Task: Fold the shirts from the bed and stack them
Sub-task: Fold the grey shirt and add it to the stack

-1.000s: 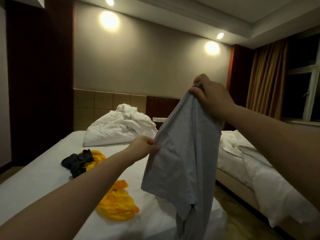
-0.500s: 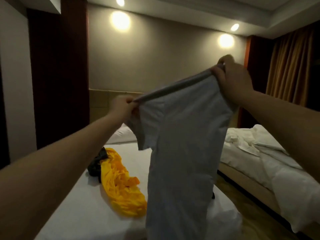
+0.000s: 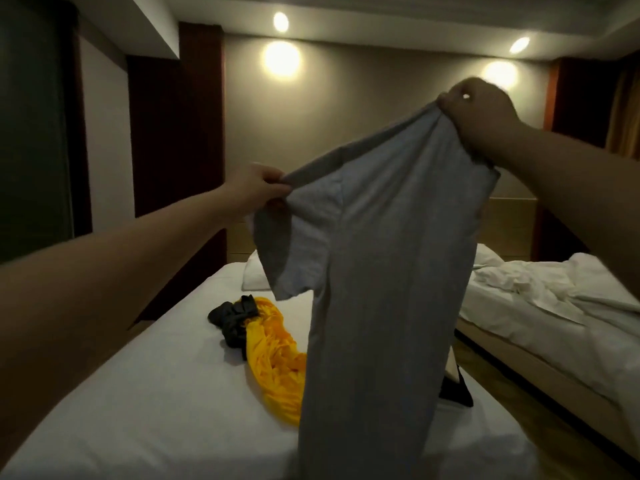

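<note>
The near bed (image 3: 138,410) is made up with a smooth white sheet. A crumpled yellow garment (image 3: 273,358) lies near its middle, and a bunched black garment (image 3: 232,318) touches the yellow one's far end. A white pillow (image 3: 254,278) sits at the head. Some dark item (image 3: 455,393) rests by the right edge, partly hidden. Across a strip of floor (image 3: 502,375), the second bed (image 3: 571,382) carries rumpled white bedding (image 3: 519,282)

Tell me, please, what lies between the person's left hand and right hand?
In the head view, the upper edge of the grey shirt runs from the left hand up to the right hand; both grip it, and nothing else lies between.
</note>
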